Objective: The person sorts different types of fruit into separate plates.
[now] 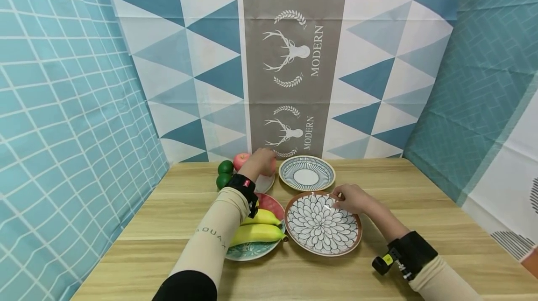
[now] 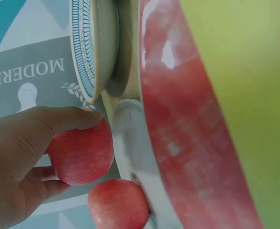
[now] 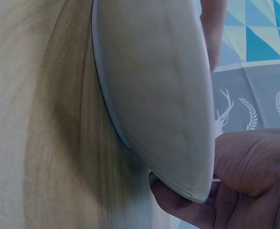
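Note:
My left hand (image 1: 261, 162) grips a red apple (image 2: 82, 153) over a pale plate (image 2: 135, 148) at the back of the table. A second red apple (image 2: 118, 205) sits at that plate, just below the held one in the left wrist view. My right hand (image 1: 355, 198) pinches the far right rim of a brown-edged plate (image 1: 322, 226) with a white petal pattern. In the right wrist view the plate's pale underside (image 3: 154, 86) shows, with fingers (image 3: 178, 202) curled under its rim and the thumb on the other side.
Bananas (image 1: 257, 234) lie on a red and green plate (image 1: 248, 253), partly hidden by my left forearm. Two green fruits (image 1: 225, 174) are at the back left. A blue-lined plate (image 1: 307, 173) stands at the back, before the patterned wall cloth (image 1: 290, 58).

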Available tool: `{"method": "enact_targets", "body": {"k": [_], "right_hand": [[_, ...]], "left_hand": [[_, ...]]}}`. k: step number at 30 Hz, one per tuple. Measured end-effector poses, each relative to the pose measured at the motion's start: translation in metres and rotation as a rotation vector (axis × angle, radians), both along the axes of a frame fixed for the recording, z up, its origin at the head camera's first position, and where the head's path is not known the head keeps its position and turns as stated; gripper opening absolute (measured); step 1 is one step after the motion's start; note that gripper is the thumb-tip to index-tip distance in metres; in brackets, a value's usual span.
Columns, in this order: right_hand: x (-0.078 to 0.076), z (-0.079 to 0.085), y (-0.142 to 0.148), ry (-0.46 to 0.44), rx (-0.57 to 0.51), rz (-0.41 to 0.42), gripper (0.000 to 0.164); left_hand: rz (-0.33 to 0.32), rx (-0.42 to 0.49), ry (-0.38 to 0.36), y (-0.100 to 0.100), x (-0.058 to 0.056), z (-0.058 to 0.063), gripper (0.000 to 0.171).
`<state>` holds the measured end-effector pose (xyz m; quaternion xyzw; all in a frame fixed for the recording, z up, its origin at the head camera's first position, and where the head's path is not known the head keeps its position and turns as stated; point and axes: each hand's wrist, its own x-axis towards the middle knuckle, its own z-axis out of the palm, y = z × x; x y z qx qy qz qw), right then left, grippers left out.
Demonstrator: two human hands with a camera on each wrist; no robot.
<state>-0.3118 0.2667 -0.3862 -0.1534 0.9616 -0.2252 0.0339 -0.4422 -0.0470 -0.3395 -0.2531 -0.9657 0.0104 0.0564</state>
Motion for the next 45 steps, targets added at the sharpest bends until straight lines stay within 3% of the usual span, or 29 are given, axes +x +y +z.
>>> {"method": "enact_targets", "body": {"k": [5, 9, 16, 24, 29, 45], "right_hand": [[-0.001, 0.0, 0.002, 0.04, 0.011, 0.024, 0.012], [-0.001, 0.003, 0.003, 0.021, 0.01, 0.016, 0.012], [0.0, 0.009, 0.001, 0.017, 0.008, 0.011, 0.011], [0.0, 0.011, 0.0, 0.021, 0.007, 0.016, 0.011], [-0.001, 0.011, 0.0, 0.029, 0.014, 0.02, 0.011], [0.003, 0.001, -0.001, 0.003, 0.009, 0.017, 0.013]], "left_hand": [[-0.076, -0.033, 0.075, 0.006, 0.006, 0.012, 0.046], [-0.112, -0.035, 0.09, 0.011, 0.011, 0.021, 0.039], [-0.114, -0.04, 0.069, 0.017, 0.018, 0.033, 0.047], [-0.127, -0.065, 0.068, 0.019, 0.019, 0.035, 0.042], [-0.159, -0.083, 0.079, 0.022, 0.022, 0.038, 0.051], [-0.352, -0.1, 0.058, 0.06, 0.061, 0.037, 0.055]]}}
